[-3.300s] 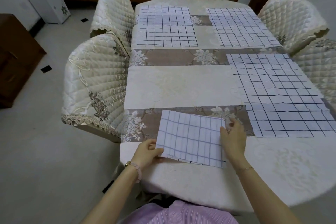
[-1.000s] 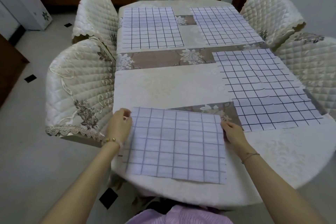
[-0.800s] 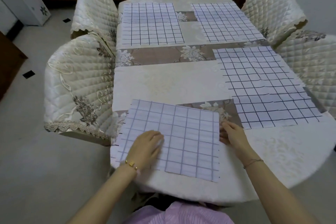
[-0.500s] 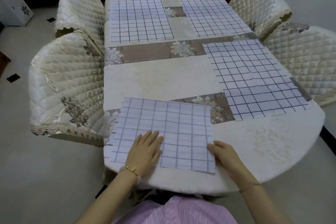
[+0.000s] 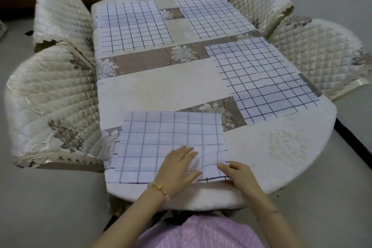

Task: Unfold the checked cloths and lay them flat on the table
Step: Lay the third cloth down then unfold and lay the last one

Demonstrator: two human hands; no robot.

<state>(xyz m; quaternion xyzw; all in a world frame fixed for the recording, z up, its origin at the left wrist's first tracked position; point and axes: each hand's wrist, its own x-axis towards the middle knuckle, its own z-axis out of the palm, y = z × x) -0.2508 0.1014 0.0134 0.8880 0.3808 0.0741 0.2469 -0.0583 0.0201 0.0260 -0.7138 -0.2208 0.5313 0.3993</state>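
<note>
A white cloth with a blue check (image 5: 165,141) lies spread near the front edge of the table (image 5: 157,90). My left hand (image 5: 178,169) rests flat on its near right part, fingers apart. My right hand (image 5: 239,175) touches the cloth's near right corner with its fingertips. Three more checked cloths lie flat: one at the far left (image 5: 134,26), one at the far right (image 5: 213,16), one along the right side (image 5: 259,78).
Quilted cream chairs stand close against the table: two on the left (image 5: 52,102) (image 5: 62,18) and two on the right (image 5: 261,4) (image 5: 318,52). The table's cream and brown floral cover shows bare at middle left and near right. Pale floor surrounds it.
The folded cloth was opened out and laid flat. Since then my left hand slid right across it towards the near right corner, and my right hand moved down to that corner.
</note>
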